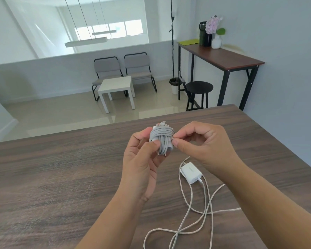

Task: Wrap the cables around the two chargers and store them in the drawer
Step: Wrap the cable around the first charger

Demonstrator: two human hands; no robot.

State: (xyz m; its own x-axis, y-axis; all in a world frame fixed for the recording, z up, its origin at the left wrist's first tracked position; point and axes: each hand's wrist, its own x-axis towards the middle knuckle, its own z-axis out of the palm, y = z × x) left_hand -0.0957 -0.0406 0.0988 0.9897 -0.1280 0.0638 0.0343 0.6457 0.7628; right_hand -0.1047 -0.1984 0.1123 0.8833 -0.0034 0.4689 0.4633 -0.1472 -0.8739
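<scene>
While both hands work above the desk, here's the state:
L hand: left hand (144,157) curled round the wrapped charger (162,139), thumb on the front, prob. to stop the coils slipping; prongs poke out below.
R hand: right hand (203,141) pinches at the bundle's right edge w/ thumb + forefinger, looks like tucking the cable end under a loop so it stays put. Can't see the tip itself.
Bundle: grey cable wound both ways round the block, plug end sticking up at the top. Held up off the desk (61,177), near the middle.
2nd charger: second charger (190,172) lies flat on the desk just below the right hand, untouched, w/ its loose cable (187,229) sprawled in loops toward the near edge.
Progress: one about done, one not begun.
Drawer: not in view.
</scene>
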